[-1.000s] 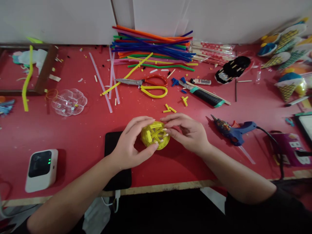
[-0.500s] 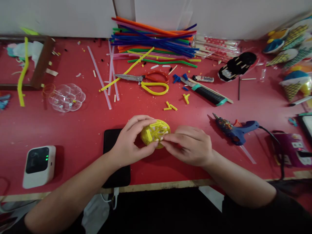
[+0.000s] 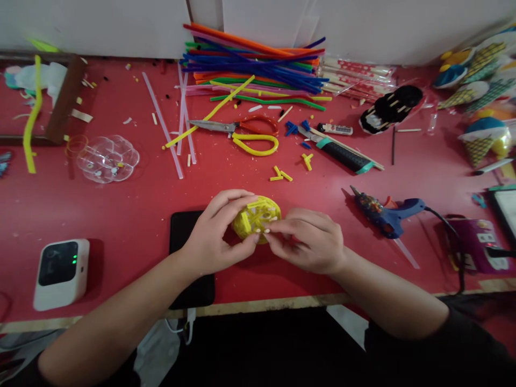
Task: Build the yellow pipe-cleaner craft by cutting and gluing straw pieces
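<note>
My left hand [image 3: 221, 228] curls round a rounded yellow craft piece [image 3: 252, 220], thumb at its near side and fingers over its far left side. The piece looks wound from fuzzy yellow strands, with short yellow bars and small pale pegs on its upper face. From the right, my right hand [image 3: 308, 240] reaches its near right edge with thumb and index finger pinched together. Whatever lies between those fingertips is too small to make out. Beyond the hands lie short cut yellow pieces [image 3: 281, 174], scissors [image 3: 253, 137] and a craft knife [image 3: 342, 155].
A blue glue gun [image 3: 385, 215] with a cord lies at right, near a purple box [image 3: 473, 247]. Colourful pipe cleaners [image 3: 258, 67] are heaped at the back. A black flat device [image 3: 193, 293] sits under my left wrist; a white device [image 3: 62, 274] stands left.
The hands keep their hold on the yellow piece; my right fingertips have shifted very slightly left. The whole view has shifted a little.
</note>
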Action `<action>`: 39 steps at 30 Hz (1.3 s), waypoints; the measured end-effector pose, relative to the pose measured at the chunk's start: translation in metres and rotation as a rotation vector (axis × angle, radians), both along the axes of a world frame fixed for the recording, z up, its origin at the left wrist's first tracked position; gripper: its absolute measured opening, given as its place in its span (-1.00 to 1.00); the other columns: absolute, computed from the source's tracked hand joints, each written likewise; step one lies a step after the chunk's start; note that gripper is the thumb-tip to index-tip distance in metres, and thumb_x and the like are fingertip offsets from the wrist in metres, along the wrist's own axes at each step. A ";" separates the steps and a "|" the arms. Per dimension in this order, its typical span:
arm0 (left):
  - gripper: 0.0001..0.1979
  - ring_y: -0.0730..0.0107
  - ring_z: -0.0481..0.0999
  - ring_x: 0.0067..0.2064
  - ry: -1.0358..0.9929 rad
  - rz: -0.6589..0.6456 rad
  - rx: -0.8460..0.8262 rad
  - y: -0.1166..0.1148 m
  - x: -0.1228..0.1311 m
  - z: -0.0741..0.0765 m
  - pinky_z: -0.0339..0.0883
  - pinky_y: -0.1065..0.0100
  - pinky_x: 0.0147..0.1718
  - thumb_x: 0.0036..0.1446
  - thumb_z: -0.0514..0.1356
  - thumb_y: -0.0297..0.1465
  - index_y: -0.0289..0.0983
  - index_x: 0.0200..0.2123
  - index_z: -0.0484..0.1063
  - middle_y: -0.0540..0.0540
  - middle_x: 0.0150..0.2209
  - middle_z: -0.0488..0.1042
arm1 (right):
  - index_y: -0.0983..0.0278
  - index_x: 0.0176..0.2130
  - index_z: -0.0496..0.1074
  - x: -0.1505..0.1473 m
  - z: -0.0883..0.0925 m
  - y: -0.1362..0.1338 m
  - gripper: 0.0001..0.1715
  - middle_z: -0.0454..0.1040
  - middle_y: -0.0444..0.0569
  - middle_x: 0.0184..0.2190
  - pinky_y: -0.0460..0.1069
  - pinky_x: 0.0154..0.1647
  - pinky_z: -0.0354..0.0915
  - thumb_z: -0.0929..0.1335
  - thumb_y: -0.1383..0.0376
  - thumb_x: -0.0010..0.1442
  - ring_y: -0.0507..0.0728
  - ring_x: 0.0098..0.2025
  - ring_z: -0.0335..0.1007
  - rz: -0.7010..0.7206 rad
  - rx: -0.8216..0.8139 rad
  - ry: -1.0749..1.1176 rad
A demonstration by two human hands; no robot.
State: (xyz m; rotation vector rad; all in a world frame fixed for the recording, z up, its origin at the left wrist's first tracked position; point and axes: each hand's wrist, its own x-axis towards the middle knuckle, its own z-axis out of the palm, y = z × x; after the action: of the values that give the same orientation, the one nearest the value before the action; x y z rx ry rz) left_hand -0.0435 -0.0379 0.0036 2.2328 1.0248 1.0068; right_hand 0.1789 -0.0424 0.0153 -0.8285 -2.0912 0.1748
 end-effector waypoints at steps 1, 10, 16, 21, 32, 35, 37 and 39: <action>-0.54 0.16 0.58 0.19 0.002 -0.002 0.003 0.000 0.000 0.000 0.52 0.15 0.21 0.27 0.28 -0.37 -0.25 0.22 0.37 -0.26 0.16 0.49 | 0.26 -0.24 0.52 0.000 0.000 0.000 -0.94 0.55 -0.18 -0.51 -0.16 -0.44 0.43 0.43 0.41 0.31 -0.06 -0.52 0.43 0.003 0.001 -0.001; -0.48 0.18 0.58 0.17 -0.021 0.007 -0.026 0.001 0.001 -0.002 0.51 0.18 0.21 0.24 0.38 -0.28 -0.28 0.20 0.39 -0.25 0.13 0.50 | 0.26 -0.18 0.51 0.006 -0.002 0.003 -0.93 0.57 -0.12 -0.48 -0.11 -0.43 0.46 0.41 0.42 0.32 -0.02 -0.48 0.48 0.074 0.001 -0.002; -0.50 0.17 0.57 0.15 -0.018 -0.006 -0.037 0.001 0.002 -0.002 0.51 0.14 0.17 0.23 0.33 -0.36 -0.24 0.21 0.38 -0.23 0.13 0.47 | 0.23 -0.17 0.49 0.007 -0.001 0.004 -0.89 0.57 -0.15 -0.46 -0.12 -0.41 0.48 0.40 0.42 0.30 -0.03 -0.47 0.45 0.089 0.011 -0.007; -0.40 0.10 0.56 0.12 0.035 -0.029 -0.044 0.003 0.001 -0.002 0.49 0.06 0.15 0.22 0.39 -0.13 -0.20 0.25 0.40 -0.25 0.14 0.47 | 0.26 -0.20 0.49 0.008 -0.003 0.004 -0.89 0.54 -0.16 -0.47 -0.11 -0.41 0.47 0.39 0.44 0.27 -0.03 -0.47 0.43 0.115 0.026 -0.005; -0.46 0.11 0.63 0.11 -0.087 -0.048 -0.262 0.007 0.003 0.001 0.52 0.06 0.15 0.14 0.46 -0.17 -0.15 0.15 0.46 -0.19 0.10 0.63 | 0.28 -0.16 0.52 0.013 0.006 0.004 -0.77 0.45 -0.17 -0.51 -0.05 -0.50 0.39 0.36 0.49 0.18 0.01 -0.53 0.28 0.186 0.019 0.072; -0.48 0.12 0.64 0.09 -0.094 -0.047 -0.269 0.007 0.003 0.002 0.52 0.08 0.14 0.14 0.45 -0.22 -0.16 0.14 0.46 -0.18 0.09 0.63 | 0.30 -0.12 0.52 0.011 0.007 0.004 -0.82 0.48 -0.17 -0.51 -0.06 -0.47 0.40 0.38 0.45 0.26 0.01 -0.53 0.29 0.139 0.070 0.018; -0.49 0.12 0.64 0.09 -0.089 -0.040 -0.266 0.007 0.004 0.002 0.52 0.09 0.14 0.14 0.44 -0.23 -0.16 0.13 0.46 -0.17 0.08 0.64 | 0.30 -0.11 0.51 0.010 0.007 0.004 -0.85 0.51 -0.16 -0.50 -0.06 -0.45 0.42 0.37 0.42 0.30 0.00 -0.52 0.31 0.113 0.092 -0.011; -0.50 0.12 0.64 0.08 -0.086 -0.036 -0.258 0.006 0.004 0.003 0.52 0.09 0.14 0.15 0.43 -0.23 -0.16 0.13 0.45 -0.17 0.07 0.64 | 0.30 -0.11 0.52 0.009 0.006 0.004 -0.84 0.52 -0.16 -0.50 -0.06 -0.45 0.41 0.37 0.42 0.31 0.00 -0.52 0.32 0.118 0.096 -0.024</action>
State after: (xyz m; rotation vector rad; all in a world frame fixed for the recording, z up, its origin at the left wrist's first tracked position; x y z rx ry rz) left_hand -0.0392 -0.0315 0.0062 1.9747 1.0113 0.8921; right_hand 0.1876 -0.0385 0.0214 -0.6534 -2.1544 0.1269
